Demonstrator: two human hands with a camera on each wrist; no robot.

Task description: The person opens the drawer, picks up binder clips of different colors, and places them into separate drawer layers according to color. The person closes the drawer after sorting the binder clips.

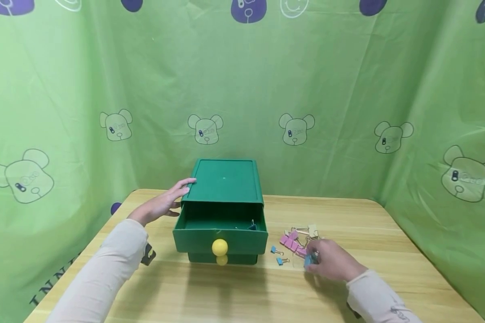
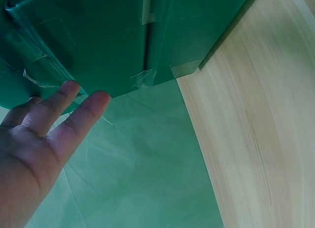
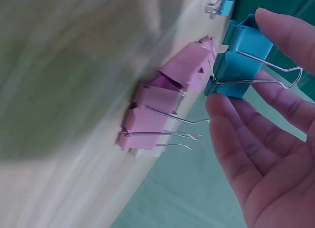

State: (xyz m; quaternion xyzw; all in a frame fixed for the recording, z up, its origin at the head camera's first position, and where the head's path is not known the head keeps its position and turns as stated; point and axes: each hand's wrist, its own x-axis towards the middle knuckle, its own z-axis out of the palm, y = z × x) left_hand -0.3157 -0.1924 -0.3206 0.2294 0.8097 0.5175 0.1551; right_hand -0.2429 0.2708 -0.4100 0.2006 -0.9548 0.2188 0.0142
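My right hand (image 1: pixel 332 261) pinches a blue binder clip (image 3: pixel 247 53) between thumb and fingertips, close by a pile of clips at the right of the table. Pink binder clips (image 3: pixel 152 110) lie right beside it in the right wrist view. Against the left side of a green drawer cabinet (image 1: pixel 226 181), my left hand (image 1: pixel 161 205) rests with its fingers extended. The cabinet's upper drawer (image 1: pixel 194 242), which has a yellow round knob (image 1: pixel 220 247), is pulled out. Inside that drawer sits a dark binder clip (image 1: pixel 252 226).
Two small blue binder clips (image 1: pixel 280 260) lie between the cabinet and the pile. Pale yellow clips (image 1: pixel 312 230) are at the pile's back. Below the open drawer, a lower drawer (image 1: pixel 242 259) is closed. A green curtain (image 1: pixel 246 89) hangs behind the wooden table (image 1: pixel 178 300).
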